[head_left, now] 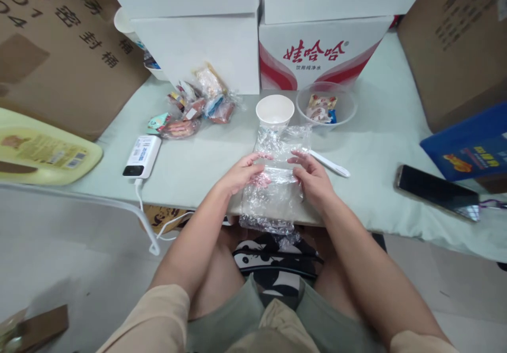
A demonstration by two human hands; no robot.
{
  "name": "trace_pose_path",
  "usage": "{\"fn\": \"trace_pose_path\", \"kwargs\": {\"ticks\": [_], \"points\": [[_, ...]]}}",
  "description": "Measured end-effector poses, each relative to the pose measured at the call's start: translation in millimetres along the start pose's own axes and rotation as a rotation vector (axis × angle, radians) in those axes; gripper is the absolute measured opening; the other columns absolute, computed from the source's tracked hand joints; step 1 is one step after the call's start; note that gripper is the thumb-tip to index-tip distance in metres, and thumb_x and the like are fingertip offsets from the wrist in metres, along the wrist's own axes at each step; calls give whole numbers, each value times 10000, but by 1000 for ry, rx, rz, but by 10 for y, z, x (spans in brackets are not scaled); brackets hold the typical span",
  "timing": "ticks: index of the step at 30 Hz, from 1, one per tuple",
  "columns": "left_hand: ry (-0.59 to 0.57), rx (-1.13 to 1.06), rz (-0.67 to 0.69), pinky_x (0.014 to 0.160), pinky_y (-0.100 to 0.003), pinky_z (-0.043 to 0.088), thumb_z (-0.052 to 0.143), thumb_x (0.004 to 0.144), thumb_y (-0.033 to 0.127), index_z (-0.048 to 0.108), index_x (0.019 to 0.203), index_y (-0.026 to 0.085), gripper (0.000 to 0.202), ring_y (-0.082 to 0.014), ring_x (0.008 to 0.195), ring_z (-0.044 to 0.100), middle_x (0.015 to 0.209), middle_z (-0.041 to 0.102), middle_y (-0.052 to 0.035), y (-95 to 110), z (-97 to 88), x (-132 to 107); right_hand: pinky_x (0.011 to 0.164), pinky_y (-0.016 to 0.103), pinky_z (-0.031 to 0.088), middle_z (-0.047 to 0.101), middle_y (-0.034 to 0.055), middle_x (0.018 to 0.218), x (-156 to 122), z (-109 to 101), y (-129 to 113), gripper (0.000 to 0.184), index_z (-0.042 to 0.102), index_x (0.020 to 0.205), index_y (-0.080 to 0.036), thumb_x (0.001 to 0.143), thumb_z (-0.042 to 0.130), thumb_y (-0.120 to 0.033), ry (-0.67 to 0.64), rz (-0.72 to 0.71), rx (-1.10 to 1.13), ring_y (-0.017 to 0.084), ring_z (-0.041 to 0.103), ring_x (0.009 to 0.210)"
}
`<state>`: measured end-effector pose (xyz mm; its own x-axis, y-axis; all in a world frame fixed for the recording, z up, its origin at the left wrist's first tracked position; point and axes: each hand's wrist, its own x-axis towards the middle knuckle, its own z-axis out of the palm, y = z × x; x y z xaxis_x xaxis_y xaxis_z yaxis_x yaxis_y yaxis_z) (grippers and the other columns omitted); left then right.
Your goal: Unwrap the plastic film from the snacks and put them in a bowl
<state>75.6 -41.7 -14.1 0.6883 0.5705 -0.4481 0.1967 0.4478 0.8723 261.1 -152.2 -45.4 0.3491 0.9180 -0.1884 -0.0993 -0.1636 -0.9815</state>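
Note:
A crinkled clear plastic bag (269, 197) lies over the table's front edge, its lower end hanging above my lap. My left hand (247, 173) is closed on the bag's left side, thumb and fingers bent around the film. At the right side, my right hand (312, 176) grips the same plastic between thumb and fingers. A white paper cup (274, 111) stands just beyond the bag's far end. Beside it, a clear plastic bowl (344, 111) holds a few wrapped snacks (319, 109). The handle of a white plastic utensil (330, 164) sticks out to the right of my right hand.
Several packaged snacks (190, 110) are heaped at the back left, near a white power bank (142, 155) with a cable. A phone (438, 192) and a blue box (469, 144) lie right. White cartons (206, 52) line the back; a yellow bottle (47, 147) lies left.

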Motion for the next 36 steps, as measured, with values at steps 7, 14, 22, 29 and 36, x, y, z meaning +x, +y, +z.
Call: {"fn": "trace_pose_path", "kwargs": {"ticks": [7, 14, 22, 29, 36], "points": [[-4, -143, 2, 632, -257, 566, 781, 715, 235, 678, 909, 152, 235, -166, 637, 722, 719, 756, -54, -29, -112, 93, 887, 366, 506, 592, 83, 1386, 92, -124, 48, 185, 710, 904, -249, 755, 671, -350, 55, -241, -70, 264, 579, 1239], [77, -143, 98, 733, -272, 581, 804, 653, 184, 703, 826, 142, 205, -162, 738, 741, 829, 762, -42, -24, -212, 146, 1130, 477, 398, 550, 81, 1502, -43, -220, 11, 594, 494, 1384, -312, 799, 596, -325, -1, -397, -264, 274, 482, 1425], [26, -133, 148, 669, -233, 535, 697, 665, 283, 718, 843, 126, 239, -141, 765, 694, 907, 747, -66, 6, -295, 121, 1158, 626, 274, 754, 32, 1224, -230, -114, -58, 318, 748, 874, -281, 711, 516, -137, -362, -575, -738, 353, 476, 1426], [69, -9, 264, 666, -203, 481, 787, 577, 127, 512, 1115, 219, 611, -103, 692, 686, 831, 735, 35, -27, -246, 96, 1187, 586, 294, 699, 69, 1294, -254, -152, -59, 161, 664, 963, -278, 853, 615, -385, -105, -451, -423, 318, 490, 1409], [0, -244, 294, 722, -256, 536, 858, 576, 258, 531, 1240, 263, 740, -166, 783, 733, 895, 760, 3, 47, -157, -16, 881, 405, 547, 712, 58, 943, -16, 7, -64, 389, 591, 908, -238, 698, 766, -514, -160, -40, -44, 219, 678, 898]]}}
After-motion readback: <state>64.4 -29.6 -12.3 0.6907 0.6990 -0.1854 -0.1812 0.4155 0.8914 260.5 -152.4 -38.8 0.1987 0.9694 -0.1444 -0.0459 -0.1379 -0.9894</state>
